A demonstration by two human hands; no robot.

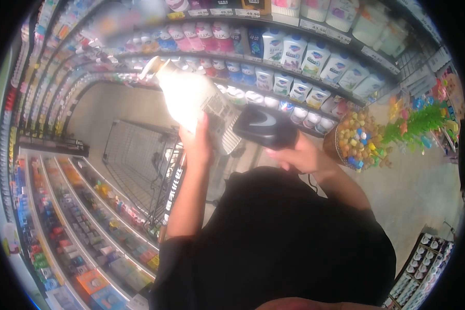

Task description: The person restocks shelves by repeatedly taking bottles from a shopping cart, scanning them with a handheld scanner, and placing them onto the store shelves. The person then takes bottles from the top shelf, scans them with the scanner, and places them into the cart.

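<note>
A large white pump bottle [188, 95] is tilted in front of me, its top towards the upper left and its upper part washed out by glare. Wrapped round its lower side, my left hand [198, 142] holds it. Printed label text shows on the side facing right. My right hand [297, 155] is closed on a black handheld barcode scanner [263, 126], whose head lies close to the bottle's label. A short piece of dark cable [312, 183] hangs below my right wrist.
A wire shopping cart [134, 150] stands left, its handle [173, 191] by my left forearm. Shelves of bottles [294, 49] curve across the front, with lower shelves of small packs [88, 227] at left. A basket of small items [359, 142] stands right.
</note>
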